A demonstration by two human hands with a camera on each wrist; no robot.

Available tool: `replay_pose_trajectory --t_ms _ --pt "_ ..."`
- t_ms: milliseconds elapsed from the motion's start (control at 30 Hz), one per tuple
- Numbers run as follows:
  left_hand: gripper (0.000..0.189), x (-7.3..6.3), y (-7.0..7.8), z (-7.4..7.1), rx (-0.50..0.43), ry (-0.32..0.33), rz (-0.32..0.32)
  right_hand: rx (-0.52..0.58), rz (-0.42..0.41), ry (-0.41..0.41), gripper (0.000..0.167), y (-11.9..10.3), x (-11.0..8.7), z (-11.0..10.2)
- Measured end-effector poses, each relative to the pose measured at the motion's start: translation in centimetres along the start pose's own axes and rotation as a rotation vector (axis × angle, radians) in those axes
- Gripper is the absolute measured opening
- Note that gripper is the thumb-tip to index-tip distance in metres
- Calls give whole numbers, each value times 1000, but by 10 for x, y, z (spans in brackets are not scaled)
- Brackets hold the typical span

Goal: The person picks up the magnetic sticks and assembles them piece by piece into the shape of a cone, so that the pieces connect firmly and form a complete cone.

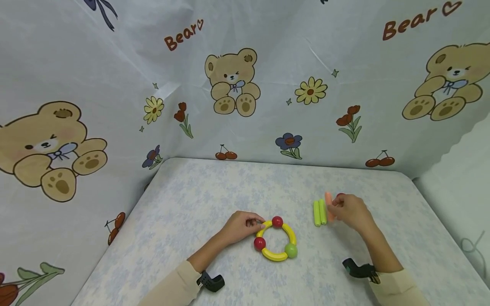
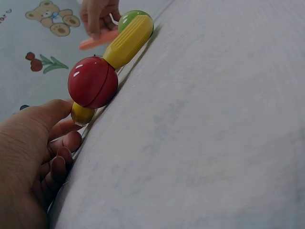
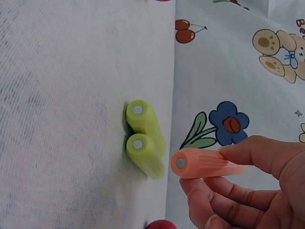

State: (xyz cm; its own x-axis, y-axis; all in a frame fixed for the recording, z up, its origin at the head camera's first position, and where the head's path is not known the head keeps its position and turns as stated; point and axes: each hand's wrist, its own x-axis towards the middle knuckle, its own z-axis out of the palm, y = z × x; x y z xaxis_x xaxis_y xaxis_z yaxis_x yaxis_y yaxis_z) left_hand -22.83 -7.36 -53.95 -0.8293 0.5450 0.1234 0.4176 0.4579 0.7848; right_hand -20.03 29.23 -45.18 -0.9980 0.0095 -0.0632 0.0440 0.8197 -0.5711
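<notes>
A ring of yellow curved magnetic rods (image 1: 274, 256) lies on the table, joined by two red balls (image 1: 277, 221) and a green ball (image 1: 291, 250). My left hand (image 1: 241, 226) pinches the ring's upper-left curved rod (image 2: 83, 114) between thumb and fingers. Off to the right, my right hand (image 1: 352, 211) holds an orange magnetic rod (image 3: 205, 162) between thumb and fingers; a silvery magnet shows in its end. Two light green rods (image 1: 320, 212) lie side by side just left of it. Behind the right hand peeks a red ball (image 1: 340, 195), mostly hidden.
The pale patterned table (image 1: 214, 182) meets a bear-print cloth (image 1: 264, 131) at its back and left. Dark wrist cameras (image 1: 212, 282) sit on both forearms. A thin cord (image 1: 474, 248) hangs at the right side.
</notes>
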Motion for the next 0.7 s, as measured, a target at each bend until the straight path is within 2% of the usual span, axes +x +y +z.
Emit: replay_pose_trajectory --t_ms 200,300,500,700 --pt "14 1 -1 0 8 2 1 46 -25 28 30 -12 -4 3" --pt "14 1 -1 0 13 6 0 71 -86 61 25 -17 -4 7" --pt "14 0 1 -1 10 2 -2 100 -258 154 16 -29 -3 17" --pt "13 0 1 -1 -1 6 5 116 -304 177 17 -38 -5 27"
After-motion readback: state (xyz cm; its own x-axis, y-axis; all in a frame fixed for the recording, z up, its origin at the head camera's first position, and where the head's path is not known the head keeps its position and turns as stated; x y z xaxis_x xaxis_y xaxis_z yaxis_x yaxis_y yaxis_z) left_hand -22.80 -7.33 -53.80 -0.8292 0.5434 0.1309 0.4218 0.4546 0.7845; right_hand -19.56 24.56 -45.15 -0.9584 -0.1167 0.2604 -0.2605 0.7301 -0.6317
